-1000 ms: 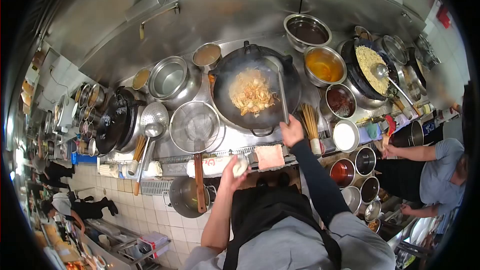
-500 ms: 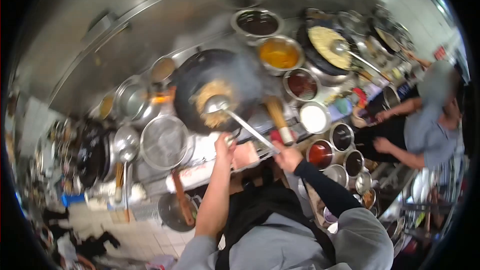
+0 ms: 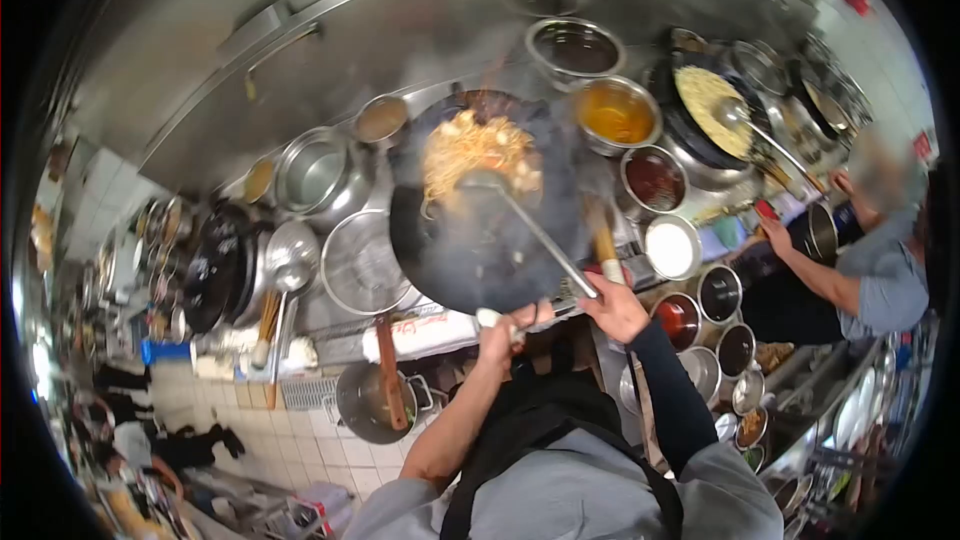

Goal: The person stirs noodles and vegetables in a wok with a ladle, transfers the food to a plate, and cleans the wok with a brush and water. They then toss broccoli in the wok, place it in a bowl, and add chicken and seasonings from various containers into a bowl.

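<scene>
A black wok (image 3: pixel 415 230) sits in front of me, with steam rising from it. Noodles with pale chunks (image 3: pixel 475 155) are bunched toward its far side. My left hand (image 3: pixel 497 342) is closed around the wok's handle at the near rim, with something white, perhaps a cloth, at the grip. In my right hand (image 3: pixel 614 308) is the handle of a metal ladle (image 3: pixel 545 240). The ladle's bowl hangs over the wok at the near edge of the noodles. Just right of the wok stands a bamboo brush (image 3: pixel 601 235).
Left of the wok are a round strainer (image 3: pixel 366 262) and a perforated skimmer (image 3: pixel 292 252). Bowls of orange liquid (image 3: pixel 617 115) and dark red sauce (image 3: pixel 653 181) stand to the right. A co-worker (image 3: pixel 880 270) works at far right. A large pot (image 3: pixel 360 405) is low at left.
The noodles have spread and shifted to the wok's far side, away from me. The ladle bowl is no longer down on them. The whole view has shifted, moving the counter rightward in frame.
</scene>
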`<state>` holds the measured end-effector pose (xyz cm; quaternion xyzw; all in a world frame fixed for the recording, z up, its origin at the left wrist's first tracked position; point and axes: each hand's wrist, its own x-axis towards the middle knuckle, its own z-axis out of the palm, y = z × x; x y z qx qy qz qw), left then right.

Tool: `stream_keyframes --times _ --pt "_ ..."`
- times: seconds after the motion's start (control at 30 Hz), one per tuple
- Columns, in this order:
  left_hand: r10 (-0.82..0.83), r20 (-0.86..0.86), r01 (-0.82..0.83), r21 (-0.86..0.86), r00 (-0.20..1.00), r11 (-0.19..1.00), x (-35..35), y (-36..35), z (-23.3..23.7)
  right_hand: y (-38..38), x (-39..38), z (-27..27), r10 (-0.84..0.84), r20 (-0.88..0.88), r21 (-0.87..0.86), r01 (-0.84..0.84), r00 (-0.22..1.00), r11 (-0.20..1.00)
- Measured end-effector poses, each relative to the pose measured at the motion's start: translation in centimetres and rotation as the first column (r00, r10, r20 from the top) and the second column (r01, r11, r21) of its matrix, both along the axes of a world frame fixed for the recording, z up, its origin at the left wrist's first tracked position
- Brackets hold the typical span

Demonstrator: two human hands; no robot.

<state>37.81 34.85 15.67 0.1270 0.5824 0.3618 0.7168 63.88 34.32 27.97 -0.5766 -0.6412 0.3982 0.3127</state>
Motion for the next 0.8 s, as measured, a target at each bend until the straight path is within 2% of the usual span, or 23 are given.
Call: stream_keyframes --times 0.03,0.07,0.13,0.17,0.23,0.27,0.33,0.37,0.4,0.43,0.47,0.5,0.53,0.57,0.63,0.67,0.7,0.73,0.77,0.8 --pt "-0.082 -0.013 0.080 -0.086 0.997 0.993 -0.2 -1.0 0.1 -0.8 -0.6 1.4 -0.045 -0.024 0.008 0.046 0.999 0.999" --pt "-0.074 -0.013 0.073 -0.067 0.997 0.995 -0.5 -1.3 0.2 -1.3 -0.6 1.8 -0.051 0.020 -0.081 0.052 0.999 0.995" --pt "-0.085 -0.015 0.085 -0.027 0.996 0.996 -0.5 -1.5 3.8 -1.8 0.1 4.4 0.018 -0.190 -0.172 -0.052 0.982 0.984" --pt "0.084 0.071 -0.083 -0.015 0.994 0.996 0.1 -0.4 8.0 -2.1 0.7 6.9 0.043 -0.223 -0.251 -0.100 0.974 0.963" --pt "0.186 0.288 -0.194 0.000 0.939 0.981 0.2 3.3 12.4 -2.1 1.7 12.1 0.039 -0.257 -0.447 -0.154 0.966 0.881" --pt "0.191 0.281 -0.210 0.038 0.940 0.977 0.3 5.2 12.7 -1.8 2.1 14.9 0.013 -0.252 -0.557 -0.156 0.968 0.816" --pt "0.243 0.255 -0.270 0.077 0.936 0.960 0.2 8.2 11.8 0.0 1.8 13.0 0.077 -0.162 -0.528 -0.152 0.984 0.835" --pt "0.221 0.223 -0.243 0.074 0.949 0.967 0.2 7.7 9.7 0.5 1.5 11.1 0.107 -0.114 -0.518 -0.151 0.988 0.842" --pt "0.199 0.197 -0.218 0.081 0.960 0.972 0.6 7.5 6.7 1.2 0.6 8.2 0.089 -0.004 -0.392 -0.084 0.996 0.916" --pt "0.176 0.166 -0.192 0.091 0.970 0.977 0.8 6.7 4.6 1.6 -0.8 7.6 0.026 0.047 -0.370 -0.007 0.999 0.929" --pt "0.150 0.088 -0.155 0.050 0.985 0.987 1.1 5.4 3.5 1.9 -1.0 4.0 0.029 0.063 -0.123 -0.021 0.998 0.992" --pt "0.080 0.029 -0.083 0.098 0.996 0.992 0.9 4.0 0.7 1.5 -1.2 1.0 0.028 0.080 0.129 -0.039 0.996 0.991" --pt "0.032 0.003 -0.032 0.011 0.999 0.999 0.6 3.1 0.8 0.6 -1.8 1.5 -0.027 0.010 0.064 0.026 1.000 0.998" --pt "-0.016 -0.017 0.015 -0.080 1.000 0.997 0.5 2.8 1.5 -0.2 -2.6 5.1 -0.067 0.076 -0.034 0.069 0.995 0.997" --pt "0.041 0.024 -0.041 0.025 0.999 0.999 -0.2 3.1 4.7 -1.8 -1.2 7.5 -0.022 0.096 -0.034 0.025 0.995 0.999" --pt "0.059 0.043 -0.062 0.071 0.997 0.996 -0.4 3.4 5.7 -2.4 0.0 9.3 0.023 0.052 -0.087 -0.019 0.998 0.996" --pt "0.155 0.132 -0.169 0.106 0.979 0.980 -0.4 5.0 3.2 -3.3 1.3 11.5 0.067 0.004 -0.144 -0.066 0.998 0.987" --pt "0.151 0.141 -0.165 0.092 0.978 0.982 -0.6 6.3 3.8 -3.7 2.2 14.6 0.032 -0.024 -0.432 -0.039 0.999 0.901" --pt "0.150 0.155 -0.165 0.088 0.976 0.982 -0.6 8.1 4.7 -4.7 4.6 13.1 0.119 0.099 -0.345 -0.078 0.988 0.935" --pt "0.152 0.139 -0.166 0.091 0.979 0.982 -0.3 9.4 4.8 -5.0 5.5 12.8 0.104 0.071 -0.365 -0.071 0.992 0.928"
